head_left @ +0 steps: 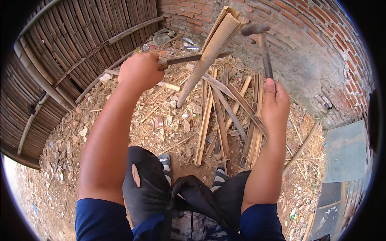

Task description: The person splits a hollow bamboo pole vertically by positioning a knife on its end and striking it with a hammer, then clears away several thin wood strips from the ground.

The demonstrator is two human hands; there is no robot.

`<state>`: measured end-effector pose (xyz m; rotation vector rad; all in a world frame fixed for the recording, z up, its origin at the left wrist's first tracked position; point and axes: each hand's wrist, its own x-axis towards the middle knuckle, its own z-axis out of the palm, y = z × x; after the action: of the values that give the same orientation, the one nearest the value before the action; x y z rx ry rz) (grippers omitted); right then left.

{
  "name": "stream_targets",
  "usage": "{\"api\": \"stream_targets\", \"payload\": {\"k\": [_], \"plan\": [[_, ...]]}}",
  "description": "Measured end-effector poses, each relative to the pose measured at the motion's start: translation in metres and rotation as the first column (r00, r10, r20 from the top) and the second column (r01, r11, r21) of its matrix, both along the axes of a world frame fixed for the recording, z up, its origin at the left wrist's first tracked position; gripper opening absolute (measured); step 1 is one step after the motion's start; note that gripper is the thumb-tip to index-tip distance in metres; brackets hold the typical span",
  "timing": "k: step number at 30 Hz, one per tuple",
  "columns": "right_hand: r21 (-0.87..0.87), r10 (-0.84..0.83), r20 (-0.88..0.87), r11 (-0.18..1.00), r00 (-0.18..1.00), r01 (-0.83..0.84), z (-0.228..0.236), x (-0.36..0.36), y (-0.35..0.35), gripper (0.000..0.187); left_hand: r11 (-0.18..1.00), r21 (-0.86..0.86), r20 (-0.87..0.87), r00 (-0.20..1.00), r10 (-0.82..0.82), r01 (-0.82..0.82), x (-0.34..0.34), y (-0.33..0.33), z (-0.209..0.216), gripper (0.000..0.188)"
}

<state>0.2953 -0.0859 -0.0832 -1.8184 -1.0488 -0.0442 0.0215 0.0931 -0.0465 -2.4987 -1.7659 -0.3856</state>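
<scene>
My left hand [138, 71] is closed round the wooden handle of a long-bladed knife [185, 59]. The blade runs to the right and sits in a bamboo pole [208, 56], whose upper end is split open. That pole stands tilted, its narrow foot on the ground and its top leaning right. In my right hand [276, 103] is a hammer [263, 48], gripped by its dark handle with the head up, just right of the pole's split top and apart from it. Split bamboo strips [219, 124] lie in a loose heap below and between my hands.
A bamboo slat wall [80, 44] rises at the left, and a brick wall [309, 28] curves round the back and right. Stones, straw and litter cover the dirt ground [104, 120]. Grey-green panels [345, 152] stand at the right. My feet are below the heap.
</scene>
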Motion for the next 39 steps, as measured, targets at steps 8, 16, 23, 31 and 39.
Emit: {"api": "stream_targets", "payload": {"k": [8, 16, 23, 31, 39], "plan": [[-0.082, 0.015, 0.099, 0.997, 0.995, -0.006, -0.062, -0.004, 0.021, 0.042, 1.000, -0.027, -0.026, 1.000, -0.011, 0.010, 0.010, -0.008, 0.003, 0.031], [0.292, 0.098, -0.271, 0.956, 0.958, -0.016, -0.022, 0.003, 0.000, 0.049, 0.999, -0.044, -0.034, 0.999, 0.006, -0.007, 0.008, -0.008, -0.001, 0.030], [-0.151, 0.028, 0.180, 0.989, 0.983, -0.001, -0.073, -0.008, 0.023, 0.038, 0.999, -0.012, -0.055, 0.998, -0.034, 0.034, 0.011, -0.009, -0.005, 0.031], [0.406, 0.242, -0.363, 0.910, 0.900, -0.081, -0.022, -0.008, 0.003, 0.049, 0.999, -0.031, -0.046, 0.999, 0.021, -0.023, 0.008, -0.011, -0.007, 0.028], [0.001, 0.077, 0.236, 0.997, 0.969, -0.079, -0.089, 0.001, 0.028, 0.044, 1.000, 0.000, -0.034, 0.999, -0.013, 0.013, 0.010, -0.009, -0.010, 0.030]]}}
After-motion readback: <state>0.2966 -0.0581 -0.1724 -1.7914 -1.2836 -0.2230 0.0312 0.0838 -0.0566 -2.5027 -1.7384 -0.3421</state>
